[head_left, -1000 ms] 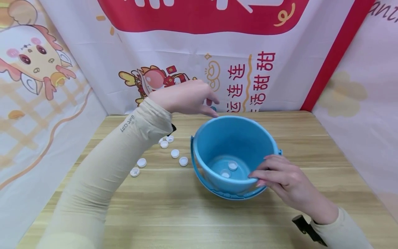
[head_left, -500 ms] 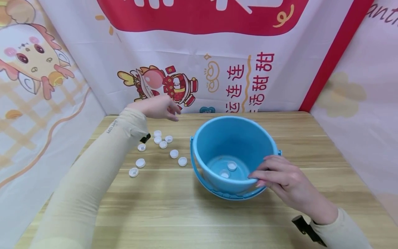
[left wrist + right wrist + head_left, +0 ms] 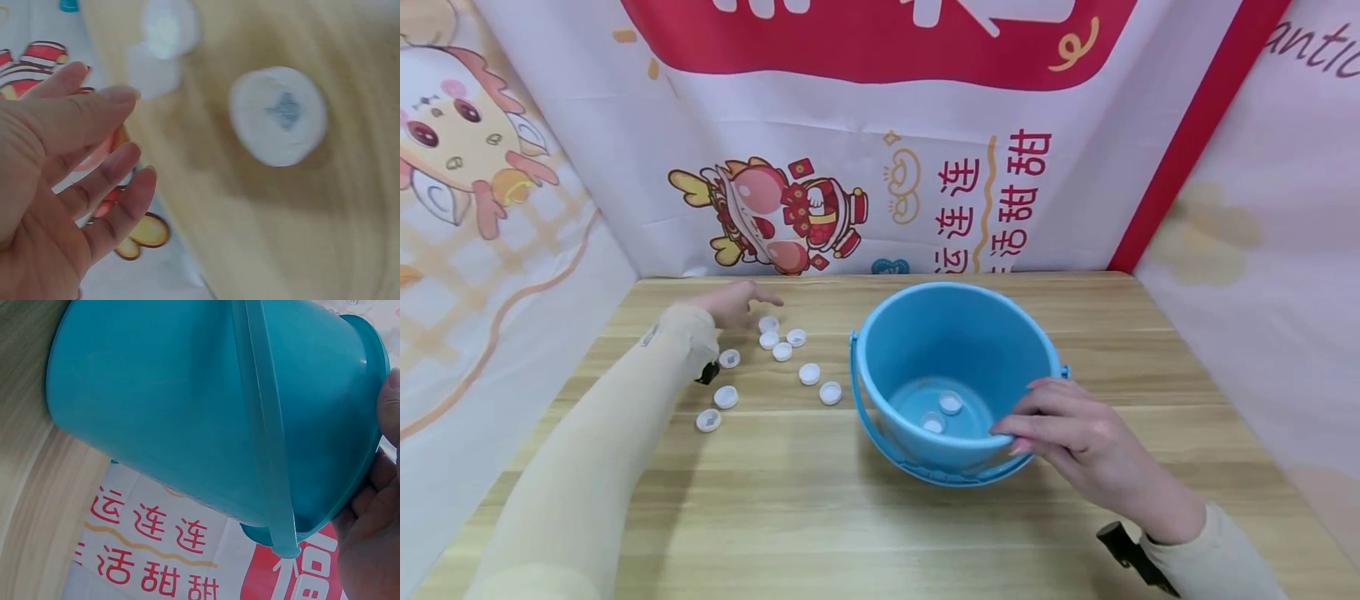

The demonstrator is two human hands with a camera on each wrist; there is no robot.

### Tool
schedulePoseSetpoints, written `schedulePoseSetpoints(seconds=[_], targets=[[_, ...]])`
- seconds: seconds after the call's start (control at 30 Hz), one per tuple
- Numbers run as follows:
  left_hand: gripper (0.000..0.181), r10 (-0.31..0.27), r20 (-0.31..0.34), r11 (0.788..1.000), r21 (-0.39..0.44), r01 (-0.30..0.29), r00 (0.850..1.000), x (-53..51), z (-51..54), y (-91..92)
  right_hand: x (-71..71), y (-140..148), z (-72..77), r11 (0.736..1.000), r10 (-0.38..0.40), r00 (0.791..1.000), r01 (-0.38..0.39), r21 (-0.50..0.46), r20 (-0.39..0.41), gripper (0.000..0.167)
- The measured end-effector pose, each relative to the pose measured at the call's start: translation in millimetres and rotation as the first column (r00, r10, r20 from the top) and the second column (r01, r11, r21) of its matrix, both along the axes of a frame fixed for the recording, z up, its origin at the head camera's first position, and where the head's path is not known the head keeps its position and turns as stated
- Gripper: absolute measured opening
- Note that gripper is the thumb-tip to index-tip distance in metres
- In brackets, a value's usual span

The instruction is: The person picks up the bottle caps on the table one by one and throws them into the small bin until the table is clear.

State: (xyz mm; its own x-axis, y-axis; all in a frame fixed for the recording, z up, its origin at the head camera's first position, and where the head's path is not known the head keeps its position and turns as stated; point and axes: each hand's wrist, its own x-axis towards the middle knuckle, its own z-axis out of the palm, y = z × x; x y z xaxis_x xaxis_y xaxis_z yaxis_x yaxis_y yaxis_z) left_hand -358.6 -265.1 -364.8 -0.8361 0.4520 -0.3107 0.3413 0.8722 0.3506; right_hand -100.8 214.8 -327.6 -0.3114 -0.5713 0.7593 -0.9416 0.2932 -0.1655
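- Printed cloth backdrop: stands behind the table, red lettering and a cartoon figure on it.
- Table: wood-grain top, carries bucket and caps.
- Blue bucket: on table, between the hands; right hand on its near-right rim, left hand well apart from it. Handle hangs down on the near side.
- Right hand: pinching bucket rim, thumb outside, fingers over the edge.
- Left hand: far left of table, thumb and fingers spread and loosely bent, just beside the caps. Whether it touches any: can't tell.
- White caps: nine visible loose on table, left of bucket; four clustered just right of left hand, others nearer the person. Some show a grey mark.
- Two more caps: on bucket floor, left of right hand's fingertips.
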Motion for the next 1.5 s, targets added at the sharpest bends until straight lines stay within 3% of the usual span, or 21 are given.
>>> schedulePoseSetpoints(seconds=[0.1,0.23,0.33,0.43,1.13,1.3,1.5], targets=[[0.057,0.001,-0.009,1.000,0.014,-0.001,1.000,-0.1,-10.6,-6.4,-0.2,-1,0.3,1.000,0.003,1.000,-0.003,0.002,-0.002,0.031],[0.054,-0.023,-0.004,0.999,0.036,0.023,1.000,-0.6,-16.6,-8.1,0.1,-1,0.0,1.000,-0.001,1.000,0.001,0.003,0.000,0.031],[0.050,-0.028,0.025,0.998,0.050,0.027,0.999,-1.1,-17.0,-6.9,0.3,-1,-0.6,1.000,-0.007,1.000,0.007,0.005,0.005,0.030],[0.043,0.005,0.055,0.999,0.053,-0.007,0.998,-2.2,-16.9,-5.5,0.5,-1,-1.1,1.000,-0.020,1.000,0.020,0.012,0.018,0.030],[0.039,0.052,0.000,0.997,0.051,-0.052,0.999,1.1,-19.0,-16.2,2.6,-1,-1.2,0.999,-0.040,0.998,0.039,0.023,0.049,0.032],[0.040,-0.009,-0.086,0.998,0.058,0.014,0.996,0.1,-12.3,-20.1,2.9,-1,-1.5,0.999,-0.040,0.998,0.039,0.020,0.052,0.032],[0.039,-0.063,-0.171,0.996,0.048,0.073,0.983,6.1,14.1,-16.4,2.5,-2,-1.6,1.000,-0.024,0.999,0.024,0.006,0.034,0.031]])
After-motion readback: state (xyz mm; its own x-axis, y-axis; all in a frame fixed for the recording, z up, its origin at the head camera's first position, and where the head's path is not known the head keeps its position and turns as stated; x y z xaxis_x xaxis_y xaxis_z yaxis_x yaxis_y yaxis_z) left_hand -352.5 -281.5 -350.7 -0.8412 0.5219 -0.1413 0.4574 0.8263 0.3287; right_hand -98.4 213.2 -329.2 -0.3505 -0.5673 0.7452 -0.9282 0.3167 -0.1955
